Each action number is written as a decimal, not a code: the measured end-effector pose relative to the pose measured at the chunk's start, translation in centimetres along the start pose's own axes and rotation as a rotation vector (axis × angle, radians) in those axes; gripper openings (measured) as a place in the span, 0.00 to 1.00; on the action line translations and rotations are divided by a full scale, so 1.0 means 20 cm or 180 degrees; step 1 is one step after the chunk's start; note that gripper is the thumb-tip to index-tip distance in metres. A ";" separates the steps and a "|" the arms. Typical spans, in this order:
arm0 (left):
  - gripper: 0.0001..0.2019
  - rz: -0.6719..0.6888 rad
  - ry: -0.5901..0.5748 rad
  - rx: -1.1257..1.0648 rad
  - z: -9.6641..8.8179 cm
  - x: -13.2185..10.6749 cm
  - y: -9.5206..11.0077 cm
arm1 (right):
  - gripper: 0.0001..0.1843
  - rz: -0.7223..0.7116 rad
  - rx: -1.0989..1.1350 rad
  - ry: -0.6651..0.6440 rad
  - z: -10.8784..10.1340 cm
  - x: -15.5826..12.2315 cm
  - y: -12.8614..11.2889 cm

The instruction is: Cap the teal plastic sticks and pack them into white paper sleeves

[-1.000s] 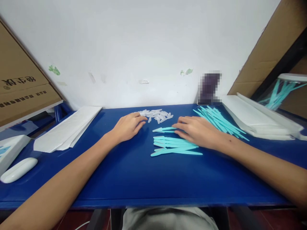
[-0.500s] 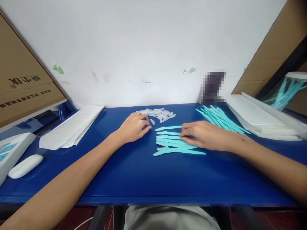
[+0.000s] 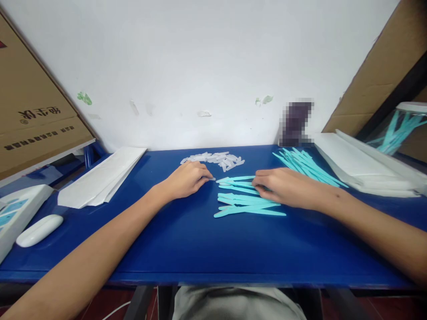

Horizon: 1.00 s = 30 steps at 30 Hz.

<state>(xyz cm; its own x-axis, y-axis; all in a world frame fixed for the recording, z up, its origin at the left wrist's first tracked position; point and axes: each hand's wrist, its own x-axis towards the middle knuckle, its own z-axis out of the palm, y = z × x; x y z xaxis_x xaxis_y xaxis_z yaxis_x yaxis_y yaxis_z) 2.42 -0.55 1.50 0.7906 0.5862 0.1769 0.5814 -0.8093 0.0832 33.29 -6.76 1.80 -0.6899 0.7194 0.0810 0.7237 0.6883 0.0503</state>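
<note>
My left hand [image 3: 189, 180] is closed, thumb and fingers pinching a small translucent white blade cap [image 3: 212, 179] that pokes out toward the razors. My right hand [image 3: 283, 187] is closed around the handle end of a turquoise eyebrow razor [image 3: 236, 178], its head pointing left at the cap. Cap and razor head look close together; I cannot tell whether they touch. Below lie several more turquoise razors [image 3: 250, 207], heads to the left. Behind my left hand spreads a loose pile of white caps [image 3: 225, 158].
A heap of turquoise razors [image 3: 305, 166] lies at the back right, beside stacked white bags [image 3: 363, 169]. A clear tub [image 3: 400, 129] with razors stands far right. On the left are flat white bags [image 3: 100, 178], a white mouse-shaped object [image 3: 40, 230] and a cardboard box [image 3: 40, 102].
My left hand has picked up the loose cap near the pile and moved slightly toward the razors. The upper razors have shifted closer together under my right hand.
</note>
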 end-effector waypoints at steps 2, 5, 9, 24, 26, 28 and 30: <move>0.10 -0.0121 -0.0079 -0.0568 -0.01 0.00 0.00 | 0.13 0.0072 0.0031 -0.0004 -0.01 0.00 -0.01; 0.10 -0.0433 -0.0224 -0.1345 -0.02 0.00 -0.01 | 0.13 0.0060 0.0155 0.0086 -0.01 0.01 -0.02; 0.11 -0.0612 -0.0283 -0.1505 -0.04 0.00 0.00 | 0.15 -0.0025 0.0353 0.0088 -0.02 0.00 -0.04; 0.09 -0.0242 -0.0159 -0.1112 -0.04 -0.01 0.05 | 0.13 0.0184 0.0171 0.0183 -0.01 -0.01 -0.01; 0.08 -0.0229 -0.0125 -0.1064 -0.03 -0.01 0.05 | 0.13 0.0151 0.0131 0.0148 -0.02 -0.01 -0.01; 0.08 -0.0195 -0.0086 -0.1044 -0.03 -0.01 0.06 | 0.13 0.0160 0.0120 0.0049 -0.02 -0.01 -0.01; 0.08 -0.0172 -0.0065 -0.1031 -0.03 0.00 0.06 | 0.13 0.0183 0.0095 -0.0037 -0.03 -0.02 0.00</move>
<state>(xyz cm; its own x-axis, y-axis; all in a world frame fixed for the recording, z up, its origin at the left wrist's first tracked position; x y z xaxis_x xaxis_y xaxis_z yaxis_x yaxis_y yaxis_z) 2.93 -1.59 2.18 0.7660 0.6265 0.1443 0.5339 -0.7449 0.4002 33.51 -7.07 2.37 -0.6474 0.7588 0.0714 0.7614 0.6481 0.0162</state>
